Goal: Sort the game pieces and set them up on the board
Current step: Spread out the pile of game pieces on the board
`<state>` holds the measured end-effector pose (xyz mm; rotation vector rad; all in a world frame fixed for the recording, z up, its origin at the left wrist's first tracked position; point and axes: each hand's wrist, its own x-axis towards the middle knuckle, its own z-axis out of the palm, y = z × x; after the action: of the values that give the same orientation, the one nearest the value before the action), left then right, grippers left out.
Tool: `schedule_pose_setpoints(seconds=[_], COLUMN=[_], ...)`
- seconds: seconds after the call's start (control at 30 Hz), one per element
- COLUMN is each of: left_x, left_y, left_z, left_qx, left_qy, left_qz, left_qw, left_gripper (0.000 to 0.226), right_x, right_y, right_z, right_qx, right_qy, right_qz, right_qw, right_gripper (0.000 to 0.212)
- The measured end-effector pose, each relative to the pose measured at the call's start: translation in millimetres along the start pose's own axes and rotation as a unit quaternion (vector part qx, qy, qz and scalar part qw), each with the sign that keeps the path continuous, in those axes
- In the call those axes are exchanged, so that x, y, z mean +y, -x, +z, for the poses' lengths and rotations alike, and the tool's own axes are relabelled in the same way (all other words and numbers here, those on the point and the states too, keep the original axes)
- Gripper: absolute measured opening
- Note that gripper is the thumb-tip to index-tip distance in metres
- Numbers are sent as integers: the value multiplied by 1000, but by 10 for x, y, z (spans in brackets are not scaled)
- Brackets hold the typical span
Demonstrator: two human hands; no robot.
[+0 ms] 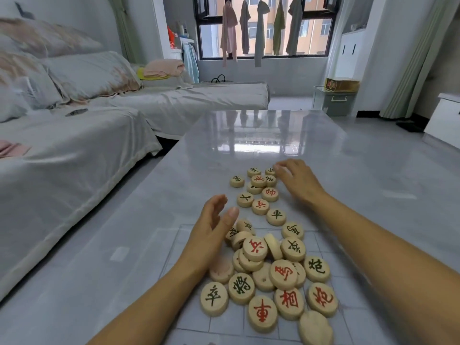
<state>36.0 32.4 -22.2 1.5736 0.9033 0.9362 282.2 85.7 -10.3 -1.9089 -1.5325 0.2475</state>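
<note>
- Sorting stage: pieces [261,265] heaped on the board [224,324] at 6 o'clock, stragglers [260,206] trailing toward 12.
- Left hand [214,227] flat-open, grip empty, at the heap's 10 o'clock.
- Right hand [296,180] curls over the far stragglers; too blurred to call its grip.
- Next, probably: split red from black.

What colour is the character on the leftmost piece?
Dark, near black, on the leftmost piece; head view.
</note>
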Motion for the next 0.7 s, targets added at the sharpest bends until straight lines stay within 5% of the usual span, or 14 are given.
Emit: schedule_pose_setpoints(seconds=[0.23,0.5,0.6,0.7], left_x=[-85,-44,24,65], left_y=[-48,-106,-526,-706], left_z=[2,16,-85,-60], left_qx=[-11,-4,-8,-125], left_qy=[2,-85,-244,-389], left_qz=[-6,10,11,6], left_qw=[1000,996,970,913], left_gripper=[67,69,57,55], right_x=[-233,-306,-344,-355], right_y=[-533,183,515,773], right_z=[410,353,295,248], right_qx=[-190,-232,-213,-176], right_qy=[120,52,48,22], right_qz=[-15,-157,-167,-172], right_qw=[974,958,962,969], right_gripper=[60,47,49,60])
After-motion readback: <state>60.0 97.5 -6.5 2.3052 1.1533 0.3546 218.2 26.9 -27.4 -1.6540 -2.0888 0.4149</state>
